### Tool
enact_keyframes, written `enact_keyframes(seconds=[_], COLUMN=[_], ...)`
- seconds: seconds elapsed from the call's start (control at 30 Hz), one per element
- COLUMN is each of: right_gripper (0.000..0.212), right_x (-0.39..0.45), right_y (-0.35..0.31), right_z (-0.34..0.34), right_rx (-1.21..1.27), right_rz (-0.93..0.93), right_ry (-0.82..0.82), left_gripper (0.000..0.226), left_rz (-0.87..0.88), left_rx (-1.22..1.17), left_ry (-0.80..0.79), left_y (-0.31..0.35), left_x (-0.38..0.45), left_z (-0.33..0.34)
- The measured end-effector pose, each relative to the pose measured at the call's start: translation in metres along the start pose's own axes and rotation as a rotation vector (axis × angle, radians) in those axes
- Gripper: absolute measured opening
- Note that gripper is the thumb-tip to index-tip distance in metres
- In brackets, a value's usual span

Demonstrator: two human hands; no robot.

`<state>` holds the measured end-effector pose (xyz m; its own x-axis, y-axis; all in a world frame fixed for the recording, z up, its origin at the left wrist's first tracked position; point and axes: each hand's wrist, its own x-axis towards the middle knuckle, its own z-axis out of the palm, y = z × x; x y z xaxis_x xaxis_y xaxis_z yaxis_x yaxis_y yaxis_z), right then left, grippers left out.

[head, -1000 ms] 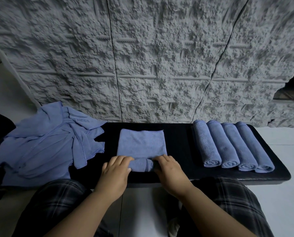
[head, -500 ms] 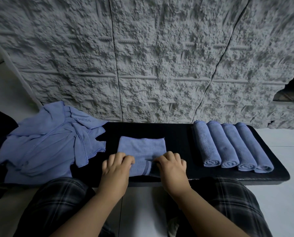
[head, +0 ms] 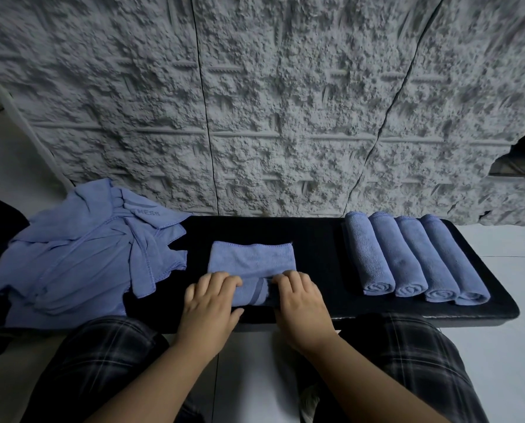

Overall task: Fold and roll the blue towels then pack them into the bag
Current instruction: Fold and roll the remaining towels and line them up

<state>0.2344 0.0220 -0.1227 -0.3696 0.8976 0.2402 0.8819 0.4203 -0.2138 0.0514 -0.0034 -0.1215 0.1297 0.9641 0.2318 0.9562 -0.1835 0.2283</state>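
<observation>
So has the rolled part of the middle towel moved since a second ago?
Yes. The roll has advanced away from the person, toward the wall.

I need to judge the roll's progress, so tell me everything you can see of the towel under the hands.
The folded towel is blue, soft pile cloth with a stitched hem along its far edge. It lies flat at the middle of the black bench, its near end rolled into a tight tube. The left hand and right hand press on that roll, fingers curled over it. Nothing else touches it.
</observation>
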Motion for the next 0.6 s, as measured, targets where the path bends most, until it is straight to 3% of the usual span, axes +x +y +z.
enact_keyframes(seconds=[0.1, 0.3, 0.47, 0.6], right_gripper=[0.053, 0.026, 0.024, 0.018], right_x=[0.003, 0.012, 0.01, 0.009], right_y=[0.004, 0.01, 0.008, 0.007], right_z=[0.001, -0.007, -0.02, -0.019], right_rx=[0.032, 0.099, 0.345, 0.442], right_rz=[0.021, 0.067, 0.222, 0.315], right_ry=[-0.035, -0.181, -0.353, -0.402], left_gripper=[0.067, 0.038, 0.035, 0.069], left_rz=[-0.026, -0.061, -0.128, -0.166], left_rx=[-0.022, -0.203, -0.239, -0.105], left_ry=[-0.024, -0.119, -0.251, -0.259], left_y=[-0.006, -0.016, -0.018, -0.014], left_x=[0.005, 0.013, 0.012, 0.013], left_z=[0.002, -0.003, -0.007, -0.007])
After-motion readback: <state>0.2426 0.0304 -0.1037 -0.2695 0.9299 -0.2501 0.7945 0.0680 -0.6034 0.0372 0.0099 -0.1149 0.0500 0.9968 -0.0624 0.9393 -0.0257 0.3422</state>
